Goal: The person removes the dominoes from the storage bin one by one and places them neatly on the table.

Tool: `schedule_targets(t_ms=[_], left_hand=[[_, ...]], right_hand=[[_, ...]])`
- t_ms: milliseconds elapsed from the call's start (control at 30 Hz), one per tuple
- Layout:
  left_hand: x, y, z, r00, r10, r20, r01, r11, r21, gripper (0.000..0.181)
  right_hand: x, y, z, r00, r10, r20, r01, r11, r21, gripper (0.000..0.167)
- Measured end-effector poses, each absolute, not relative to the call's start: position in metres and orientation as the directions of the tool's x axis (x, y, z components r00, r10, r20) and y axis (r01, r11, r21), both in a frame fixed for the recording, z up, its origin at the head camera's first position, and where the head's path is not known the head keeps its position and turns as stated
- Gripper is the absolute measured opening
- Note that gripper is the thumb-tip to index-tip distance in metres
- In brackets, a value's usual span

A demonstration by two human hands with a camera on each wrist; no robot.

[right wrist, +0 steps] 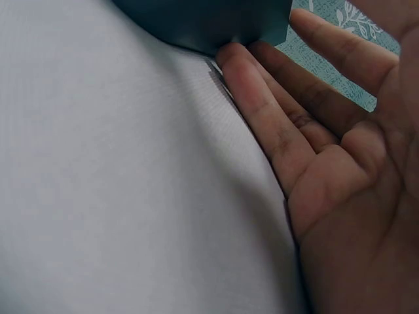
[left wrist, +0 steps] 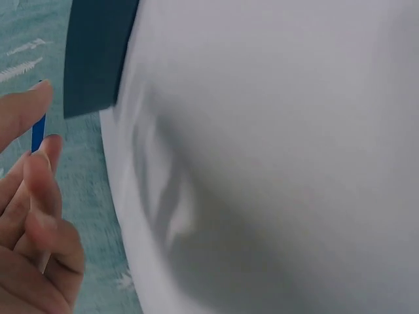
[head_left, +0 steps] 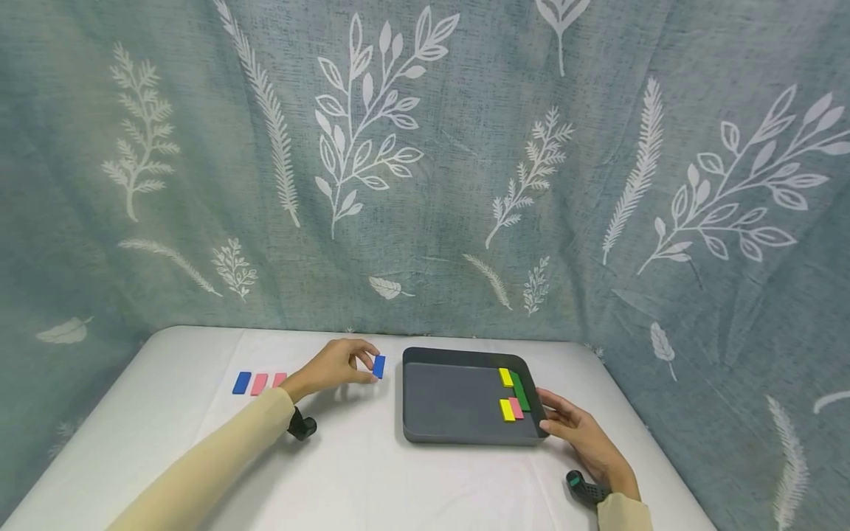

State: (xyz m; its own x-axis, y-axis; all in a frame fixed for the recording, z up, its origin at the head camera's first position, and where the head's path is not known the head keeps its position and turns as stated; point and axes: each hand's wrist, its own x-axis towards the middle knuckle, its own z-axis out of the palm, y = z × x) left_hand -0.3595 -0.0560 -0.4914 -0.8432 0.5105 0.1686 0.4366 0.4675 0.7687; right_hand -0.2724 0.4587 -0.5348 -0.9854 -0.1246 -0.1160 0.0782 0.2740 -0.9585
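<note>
In the head view my left hand (head_left: 340, 363) pinches a small blue rectangular block (head_left: 379, 366) between thumb and fingertips, just left of the dark grey tray (head_left: 451, 440). The left wrist view shows the blue block (left wrist: 38, 133) edge-on, held off the table between the fingertips (left wrist: 40, 98). My right hand (head_left: 581, 435) lies against the tray's right side. Its fairly straight fingers (right wrist: 262, 104) touch the outer wall of the tray (right wrist: 216, 26) low down. Yellow blocks (head_left: 508, 410), a pink block (head_left: 516, 408) and green pieces (head_left: 520, 391) lie along the tray's right inner side.
Left of my left arm, another blue block (head_left: 242, 383) and two pink blocks (head_left: 259, 384) lie in a row on the white-covered table (head_left: 372, 479). A patterned green curtain (head_left: 425, 184) hangs behind the table. Black devices (head_left: 586, 488) are strapped at both wrists.
</note>
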Motion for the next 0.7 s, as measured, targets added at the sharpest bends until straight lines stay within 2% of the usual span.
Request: schedule_targets(t_ms=[700], left_hand=[[-0.345,-0.106,-0.507,-0.881,0.454,0.131,0.387,0.536,0.75,0.047]], right_hand=[[-0.273,0.461,-0.536,-0.983,-0.166,-0.081,0.031,0.285,-0.958,0.07]])
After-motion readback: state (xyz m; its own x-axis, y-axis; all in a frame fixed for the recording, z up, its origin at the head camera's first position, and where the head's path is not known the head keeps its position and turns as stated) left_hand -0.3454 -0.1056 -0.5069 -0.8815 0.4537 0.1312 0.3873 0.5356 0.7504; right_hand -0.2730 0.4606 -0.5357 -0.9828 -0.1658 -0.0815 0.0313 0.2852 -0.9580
